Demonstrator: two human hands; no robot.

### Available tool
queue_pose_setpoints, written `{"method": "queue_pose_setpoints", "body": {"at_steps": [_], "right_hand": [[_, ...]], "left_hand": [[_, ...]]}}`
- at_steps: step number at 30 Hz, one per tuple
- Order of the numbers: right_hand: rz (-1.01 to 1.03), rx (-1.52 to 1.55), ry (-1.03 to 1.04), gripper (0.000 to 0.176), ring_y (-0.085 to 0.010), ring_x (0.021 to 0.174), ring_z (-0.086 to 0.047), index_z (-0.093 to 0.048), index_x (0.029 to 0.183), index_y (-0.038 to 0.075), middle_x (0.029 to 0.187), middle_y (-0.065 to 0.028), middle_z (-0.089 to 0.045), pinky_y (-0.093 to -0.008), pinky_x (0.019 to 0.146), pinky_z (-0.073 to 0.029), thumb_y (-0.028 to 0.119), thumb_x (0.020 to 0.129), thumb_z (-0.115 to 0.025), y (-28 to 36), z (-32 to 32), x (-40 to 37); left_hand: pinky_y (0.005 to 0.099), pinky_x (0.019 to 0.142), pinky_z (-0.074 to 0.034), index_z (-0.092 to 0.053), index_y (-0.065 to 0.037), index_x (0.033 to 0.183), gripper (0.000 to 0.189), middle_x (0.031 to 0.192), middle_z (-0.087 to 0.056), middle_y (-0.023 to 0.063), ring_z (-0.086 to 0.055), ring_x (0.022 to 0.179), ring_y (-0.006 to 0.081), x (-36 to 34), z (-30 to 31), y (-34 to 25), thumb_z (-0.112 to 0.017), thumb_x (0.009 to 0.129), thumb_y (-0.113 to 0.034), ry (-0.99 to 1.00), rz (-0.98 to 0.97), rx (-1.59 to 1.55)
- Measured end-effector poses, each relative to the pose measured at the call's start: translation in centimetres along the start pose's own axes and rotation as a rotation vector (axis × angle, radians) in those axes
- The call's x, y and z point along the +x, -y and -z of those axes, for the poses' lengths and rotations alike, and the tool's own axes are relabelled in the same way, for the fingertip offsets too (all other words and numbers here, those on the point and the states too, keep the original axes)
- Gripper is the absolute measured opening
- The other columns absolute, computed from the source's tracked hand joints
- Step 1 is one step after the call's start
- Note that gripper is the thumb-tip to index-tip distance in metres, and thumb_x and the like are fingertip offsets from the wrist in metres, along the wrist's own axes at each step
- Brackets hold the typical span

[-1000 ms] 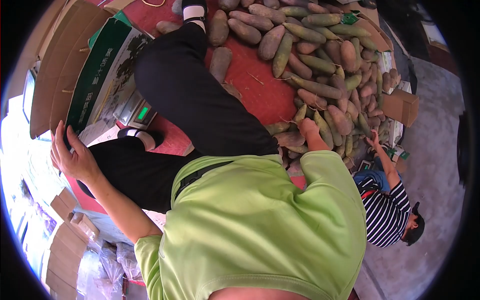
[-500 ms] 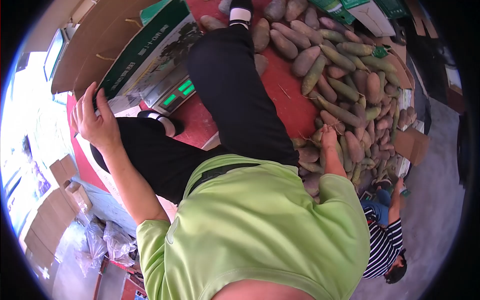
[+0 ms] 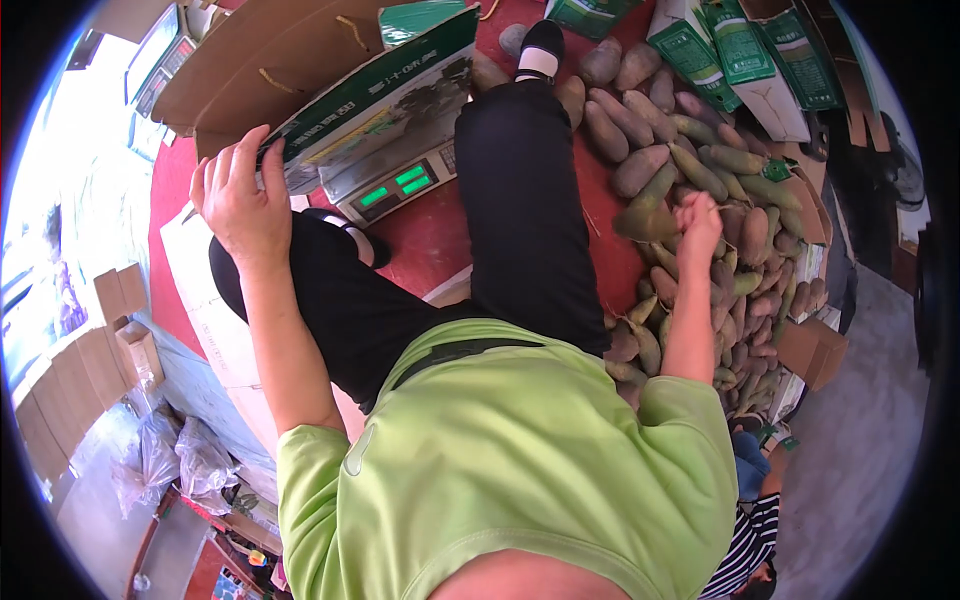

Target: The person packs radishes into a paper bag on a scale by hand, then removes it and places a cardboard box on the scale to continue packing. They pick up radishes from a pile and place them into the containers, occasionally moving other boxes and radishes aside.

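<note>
My left hand point(image 3: 247, 205) has its fingers closed over the near edge of an open cardboard box point(image 3: 400, 105) with a green printed side. That box rests on a digital scale point(image 3: 395, 192) with lit green figures. My right hand point(image 3: 700, 232) is closed by its thin end around a greenish radish point(image 3: 643, 222), which is smeared by motion. It hangs above the left side of a large pile of green and purplish radishes point(image 3: 755, 235). Some of the pile lies behind my right forearm.
Red cloth point(image 3: 605, 190) covers the surface between my leg and the pile. Green-and-white cartons point(image 3: 730, 60) stand at the far right. A person in a striped top point(image 3: 745, 550) is at lower right. Plastic bags point(image 3: 205, 460) and cardboard point(image 3: 75, 410) lie at lower left.
My right hand has moved up and away from the near part of the pile, with a radish now in it. My left hand stays on the box edge. The view has shifted.
</note>
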State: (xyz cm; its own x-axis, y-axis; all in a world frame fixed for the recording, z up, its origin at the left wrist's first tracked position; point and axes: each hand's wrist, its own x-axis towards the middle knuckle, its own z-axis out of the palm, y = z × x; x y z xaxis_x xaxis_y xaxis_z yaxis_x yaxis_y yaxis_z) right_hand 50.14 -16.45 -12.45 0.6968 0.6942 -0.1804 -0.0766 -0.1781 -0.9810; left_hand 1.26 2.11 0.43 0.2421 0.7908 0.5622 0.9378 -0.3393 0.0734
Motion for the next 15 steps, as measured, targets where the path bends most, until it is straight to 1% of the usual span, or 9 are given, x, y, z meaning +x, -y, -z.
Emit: {"method": "queue_pose_setpoints", "body": {"at_steps": [2, 3, 5, 7, 9, 11, 12, 14, 15], "right_hand": [[0.094, 0.211, 0.005, 0.033, -0.0085, 0.052, -0.027, -0.054, 0.08, 0.003, 0.057, 0.004, -0.03, -0.0274, 0.059, -0.037, 0.026, 0.102, -0.045, 4.3, -3.7, 1.7], [0.138, 0.28, 0.049, 0.034, -0.0096, 0.054, -0.029, -0.054, 0.08, 0.003, 0.058, 0.0034, -0.03, -0.0289, 0.061, -0.038, 0.027, 0.102, -0.044, 6.7, -5.0, 2.6], [0.243, 0.352, 0.119, 0.033, -0.0131, 0.058, -0.032, -0.054, 0.083, 0.003, 0.059, 0.0021, -0.031, -0.0346, 0.076, -0.042, 0.027, 0.102, -0.043, 11.9, -8.5, 3.6], [0.338, 0.435, 0.196, 0.032, -0.0151, 0.058, -0.032, -0.055, 0.086, 0.003, 0.059, 0.0022, -0.027, -0.0414, 0.08, -0.042, 0.026, 0.103, -0.04, 16.7, -11.8, 4.3], [0.432, 0.558, 0.369, 0.033, -0.0159, 0.062, -0.033, -0.054, 0.087, 0.003, 0.059, 0.0023, -0.026, -0.0415, 0.088, -0.038, 0.029, 0.102, -0.038, 21.2, -14.9, 4.6], [0.476, 0.679, 0.548, 0.034, -0.0164, 0.061, -0.03, -0.055, 0.087, 0.003, 0.058, 0.0026, -0.023, -0.0396, 0.089, -0.038, 0.027, 0.103, -0.037, 24.7, -17.4, 6.3], [0.431, 0.83, 0.934, 0.027, -0.0151, 0.065, -0.041, -0.058, 0.094, 0.001, 0.062, 0.0024, -0.04, -0.0343, 0.083, -0.042, 0.023, 0.101, -0.043, 25.7, -17.6, 9.1], [0.622, 0.877, 0.959, 0.016, -0.0208, 0.063, -0.047, -0.054, 0.091, 0.003, 0.063, -0.0034, -0.044, -0.036, 0.073, -0.043, 0.016, 0.097, -0.048, 27.7, -24.3, 2.5], [0.55, 0.922, 0.784, 0.021, -0.0171, 0.059, -0.04, -0.052, 0.088, 0.004, 0.06, -0.0002, -0.037, -0.0331, 0.071, -0.041, 0.017, 0.1, -0.042, 28.3, -27.3, 0.3]], "left_hand": [[0.0385, 0.096, -0.039, -0.068, -0.013, 0.097, 0.015, 0.087, -0.067, 0.0025, -0.062, 0.089, 0.0199, 0.1, 0.1, -0.1, -0.068, 0.084, -0.021, -0.013, -0.005, 0.015], [0.0372, 0.094, -0.039, -0.069, -0.013, 0.097, 0.015, 0.087, -0.067, 0.0026, -0.063, 0.088, 0.02, 0.1, 0.2, -0.1, -0.068, 0.085, -0.02, 0.005, 0.0, 0.011], [0.0361, 0.092, -0.04, -0.069, -0.012, 0.096, 0.013, 0.086, -0.067, 0.0024, -0.063, 0.086, 0.0203, 0.2, 0.3, -0.2, -0.067, 0.085, -0.02, 0.009, 0.002, -0.003], [0.0363, 0.091, -0.04, -0.069, -0.012, 0.096, 0.013, 0.086, -0.067, 0.0023, -0.063, 0.087, 0.0201, 0.2, 0.3, -0.3, -0.067, 0.085, -0.02, 0.011, 0.008, 0.003], [0.0364, 0.091, -0.04, -0.069, -0.012, 0.096, 0.013, 0.087, -0.067, 0.0022, -0.063, 0.087, 0.0199, 0.2, 0.3, -0.2, -0.067, 0.085, -0.02, 0.014, 0.012, 0.009], [0.0371, 0.092, -0.04, -0.068, -0.014, 0.094, 0.014, 0.084, -0.065, 0.002, -0.062, 0.085, 0.0204, 0.1, 0.1, -0.1, -0.069, 0.083, -0.022, -0.004, 0.012, -0.019], [0.0371, 0.092, -0.04, -0.068, -0.014, 0.094, 0.014, 0.084, -0.065, 0.002, -0.062, 0.085, 0.0204, 0.1, 0.1, -0.1, -0.069, 0.083, -0.022, -0.005, 0.014, -0.018], [0.0367, 0.09, -0.04, -0.068, -0.014, 0.094, 0.014, 0.083, -0.065, 0.0022, -0.061, 0.084, 0.0206, 0.2, 0.2, -0.1, -0.069, 0.083, -0.022, 0.004, 0.021, -0.019], [0.0367, 0.09, -0.04, -0.068, -0.014, 0.094, 0.014, 0.083, -0.065, 0.0022, -0.061, 0.084, 0.0206, 0.2, 0.2, 0.0, -0.069, 0.083, -0.022, 0.001, 0.021, -0.015]]}}
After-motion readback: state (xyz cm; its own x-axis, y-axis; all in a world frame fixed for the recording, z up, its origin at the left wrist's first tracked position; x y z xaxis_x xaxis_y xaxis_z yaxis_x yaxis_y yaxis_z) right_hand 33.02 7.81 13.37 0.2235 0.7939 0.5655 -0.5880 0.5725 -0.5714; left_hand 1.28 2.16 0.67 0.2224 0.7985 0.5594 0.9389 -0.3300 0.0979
